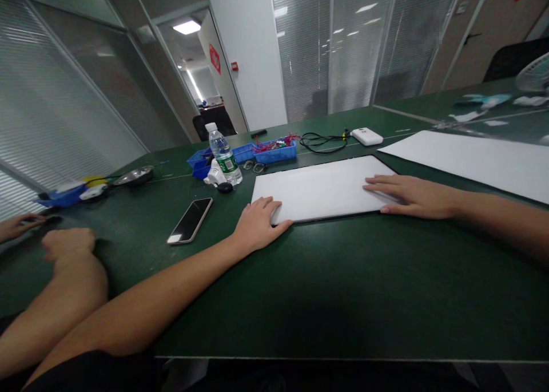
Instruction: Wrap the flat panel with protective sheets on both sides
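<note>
Green table (343, 300) (white panel (321, 191) atop), blind-covered glass partitions (300, 54) beyond.

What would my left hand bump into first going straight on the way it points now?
Your left hand looks free to slide across the white panel; beyond that, the small white box would probably come first, though depth makes the line uncertain.

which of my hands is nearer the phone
Left. The left hand is at the board's near left corner, right of the phone; the right hand is at the board's right end, farther off.
</note>
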The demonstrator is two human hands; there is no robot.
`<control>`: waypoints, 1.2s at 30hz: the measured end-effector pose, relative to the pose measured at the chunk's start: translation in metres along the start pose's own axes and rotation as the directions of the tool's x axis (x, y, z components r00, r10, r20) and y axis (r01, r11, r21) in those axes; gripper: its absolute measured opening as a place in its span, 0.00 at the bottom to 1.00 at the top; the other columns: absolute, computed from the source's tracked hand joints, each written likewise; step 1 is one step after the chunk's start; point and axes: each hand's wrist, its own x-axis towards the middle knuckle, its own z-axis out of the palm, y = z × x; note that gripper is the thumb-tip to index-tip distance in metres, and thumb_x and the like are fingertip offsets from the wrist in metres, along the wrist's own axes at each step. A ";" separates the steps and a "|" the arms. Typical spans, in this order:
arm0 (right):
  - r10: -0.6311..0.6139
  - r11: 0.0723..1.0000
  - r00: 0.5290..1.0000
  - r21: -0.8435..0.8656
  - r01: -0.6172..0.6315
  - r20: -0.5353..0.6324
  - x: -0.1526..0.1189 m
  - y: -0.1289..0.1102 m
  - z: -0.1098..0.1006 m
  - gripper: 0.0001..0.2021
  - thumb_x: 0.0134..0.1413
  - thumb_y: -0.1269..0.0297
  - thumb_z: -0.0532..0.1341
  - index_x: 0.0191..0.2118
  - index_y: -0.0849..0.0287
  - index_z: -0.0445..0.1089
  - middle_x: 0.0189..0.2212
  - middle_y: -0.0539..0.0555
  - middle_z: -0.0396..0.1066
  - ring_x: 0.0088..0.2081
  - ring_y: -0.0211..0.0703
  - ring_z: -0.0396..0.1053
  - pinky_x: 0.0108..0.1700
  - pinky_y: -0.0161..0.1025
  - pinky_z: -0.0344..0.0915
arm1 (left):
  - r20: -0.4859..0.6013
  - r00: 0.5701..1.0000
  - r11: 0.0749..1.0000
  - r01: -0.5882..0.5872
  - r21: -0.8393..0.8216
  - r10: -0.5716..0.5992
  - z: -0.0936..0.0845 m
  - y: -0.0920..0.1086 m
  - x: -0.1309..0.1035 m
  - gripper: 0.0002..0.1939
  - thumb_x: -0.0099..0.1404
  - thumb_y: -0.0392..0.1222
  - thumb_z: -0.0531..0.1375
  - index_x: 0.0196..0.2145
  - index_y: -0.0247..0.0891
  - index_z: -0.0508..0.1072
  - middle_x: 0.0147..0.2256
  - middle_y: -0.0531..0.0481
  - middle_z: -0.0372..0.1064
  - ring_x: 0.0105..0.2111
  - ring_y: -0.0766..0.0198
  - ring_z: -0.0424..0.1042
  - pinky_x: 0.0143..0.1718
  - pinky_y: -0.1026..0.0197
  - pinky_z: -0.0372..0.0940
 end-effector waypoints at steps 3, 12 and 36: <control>-0.001 0.999 1.000 -0.035 0.001 0.005 -0.002 0.005 -0.002 0.44 0.67 0.32 0.65 0.83 0.35 0.57 0.82 0.54 0.56 0.80 0.74 0.58 0.78 0.81 0.56 | 0.004 1.000 1.000 0.001 -0.008 -0.001 0.001 -0.001 0.000 0.38 0.80 0.69 0.59 0.73 0.39 0.73 0.76 0.34 0.67 0.77 0.39 0.65 0.78 0.34 0.61; 0.022 1.000 1.000 -0.018 -0.022 -0.007 -0.003 0.013 0.000 0.46 0.65 0.29 0.66 0.83 0.31 0.56 0.83 0.51 0.55 0.80 0.77 0.57 0.78 0.86 0.53 | 0.004 1.000 1.000 -0.001 -0.010 0.001 0.002 -0.002 0.001 0.37 0.81 0.69 0.57 0.73 0.39 0.73 0.76 0.33 0.67 0.77 0.39 0.66 0.77 0.34 0.61; 0.044 0.999 0.999 -0.005 -0.044 0.013 -0.003 0.016 0.004 0.45 0.67 0.31 0.63 0.84 0.29 0.53 0.84 0.48 0.51 0.82 0.74 0.51 0.80 0.86 0.46 | 0.016 1.000 1.000 0.002 0.003 -0.002 0.001 -0.003 0.002 0.37 0.82 0.69 0.57 0.74 0.40 0.73 0.77 0.33 0.66 0.77 0.39 0.65 0.77 0.33 0.61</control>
